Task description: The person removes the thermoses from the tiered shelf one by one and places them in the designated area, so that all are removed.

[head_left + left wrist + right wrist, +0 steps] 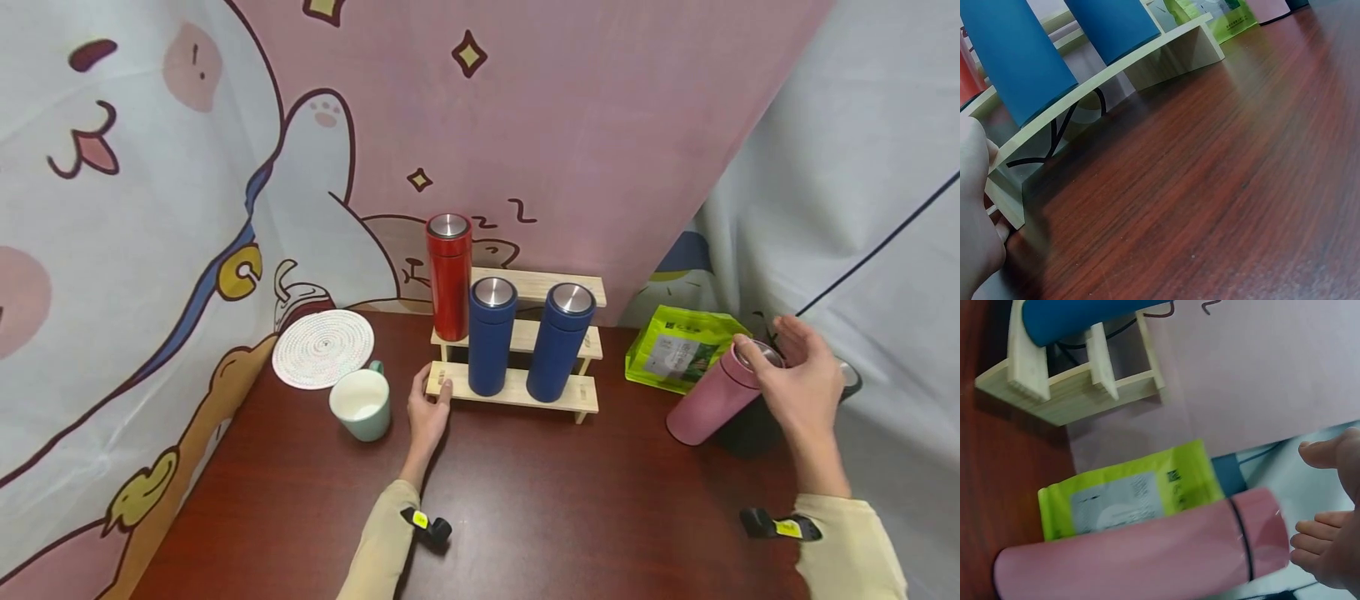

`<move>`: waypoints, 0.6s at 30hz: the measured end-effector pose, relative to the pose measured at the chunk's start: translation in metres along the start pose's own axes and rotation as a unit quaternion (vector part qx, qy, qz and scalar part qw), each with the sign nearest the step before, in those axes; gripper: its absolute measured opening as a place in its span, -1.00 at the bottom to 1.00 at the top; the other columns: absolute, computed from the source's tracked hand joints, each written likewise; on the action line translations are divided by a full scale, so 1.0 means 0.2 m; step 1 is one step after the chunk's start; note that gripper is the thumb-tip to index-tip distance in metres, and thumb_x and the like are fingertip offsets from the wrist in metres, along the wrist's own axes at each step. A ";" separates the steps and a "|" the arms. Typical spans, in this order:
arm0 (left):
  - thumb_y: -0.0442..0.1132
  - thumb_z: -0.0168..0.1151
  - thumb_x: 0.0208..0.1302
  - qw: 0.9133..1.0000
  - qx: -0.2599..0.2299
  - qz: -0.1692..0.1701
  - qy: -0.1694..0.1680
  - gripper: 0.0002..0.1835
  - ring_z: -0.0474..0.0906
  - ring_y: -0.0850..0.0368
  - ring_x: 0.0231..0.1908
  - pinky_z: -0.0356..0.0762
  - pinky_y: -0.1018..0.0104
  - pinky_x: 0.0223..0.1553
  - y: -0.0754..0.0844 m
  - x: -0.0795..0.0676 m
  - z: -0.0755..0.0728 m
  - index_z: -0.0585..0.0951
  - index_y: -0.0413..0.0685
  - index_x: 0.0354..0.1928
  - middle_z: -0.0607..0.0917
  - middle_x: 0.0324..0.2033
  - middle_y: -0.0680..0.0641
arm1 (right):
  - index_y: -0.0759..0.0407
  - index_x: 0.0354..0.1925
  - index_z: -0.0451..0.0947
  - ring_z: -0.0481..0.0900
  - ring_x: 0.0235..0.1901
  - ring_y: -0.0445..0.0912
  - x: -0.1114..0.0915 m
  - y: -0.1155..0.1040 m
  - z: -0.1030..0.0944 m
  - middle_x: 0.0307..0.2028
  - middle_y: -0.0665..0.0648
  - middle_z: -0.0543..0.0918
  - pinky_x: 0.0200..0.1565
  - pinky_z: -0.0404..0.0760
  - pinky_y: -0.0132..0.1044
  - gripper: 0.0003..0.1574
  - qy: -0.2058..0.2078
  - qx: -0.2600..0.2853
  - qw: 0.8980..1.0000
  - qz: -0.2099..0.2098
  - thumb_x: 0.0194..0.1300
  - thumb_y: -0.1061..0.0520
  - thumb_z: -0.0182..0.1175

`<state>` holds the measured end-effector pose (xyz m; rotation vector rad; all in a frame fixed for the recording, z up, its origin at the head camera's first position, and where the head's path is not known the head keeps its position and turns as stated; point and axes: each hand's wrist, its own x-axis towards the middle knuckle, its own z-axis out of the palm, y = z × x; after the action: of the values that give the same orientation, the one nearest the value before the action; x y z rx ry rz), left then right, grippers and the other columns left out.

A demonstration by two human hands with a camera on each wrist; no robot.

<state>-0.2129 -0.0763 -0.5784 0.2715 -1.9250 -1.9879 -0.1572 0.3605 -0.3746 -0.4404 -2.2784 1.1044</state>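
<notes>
My left hand [429,417] grips the left end of a stepped wooden rack [517,392], thumb on the front step. Two blue thermos bottles [491,337] stand on that step, and a red thermos bottle [450,283] stands on the step behind, at the left. On the right, my right hand [804,383] is at the top of a pink thermos bottle [705,404]. In the right wrist view its thumb and fingers are spread apart beside the pink lid [1263,531], with nothing between them. Whether any finger touches the lid cannot be told.
A green bag [678,350] stands behind the pink bottle. A dark bottle [750,429], partly hidden, is beside it. Left of the rack are a pale green mug [363,408] and a round woven mat [322,350]. A printed cloth [600,150] hangs behind the brown table [525,500].
</notes>
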 end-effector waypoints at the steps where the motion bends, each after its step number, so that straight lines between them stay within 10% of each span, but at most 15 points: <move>1: -0.43 0.29 0.31 1.000 -0.002 -0.001 -0.001 -0.43 0.60 -0.13 0.13 0.50 0.57 -0.03 0.00 0.00 0.00 0.45 -0.23 0.36 0.65 0.17 -0.34 | 0.08 0.44 0.38 0.44 0.38 -0.15 0.01 -0.02 0.00 0.37 0.20 0.51 0.39 0.34 -0.40 -0.17 -0.003 0.003 1.000 -0.005 0.28 -0.02 0.40; 18: -0.39 0.31 0.32 1.000 0.009 -0.010 -0.003 -0.43 0.60 -0.08 0.15 0.50 0.52 0.01 0.01 0.00 -0.01 0.45 -0.20 0.37 0.65 0.18 -0.30 | 0.11 0.45 0.34 0.43 0.39 0.00 0.13 -0.32 0.12 0.38 0.21 0.49 0.42 0.35 -0.25 -0.18 -0.089 0.025 0.994 -0.059 0.38 -0.18 0.26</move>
<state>-0.2116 -0.0777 -0.5759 0.2897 -1.9518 -1.9873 -0.1966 0.3208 -0.3278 -0.1913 -2.3891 1.1795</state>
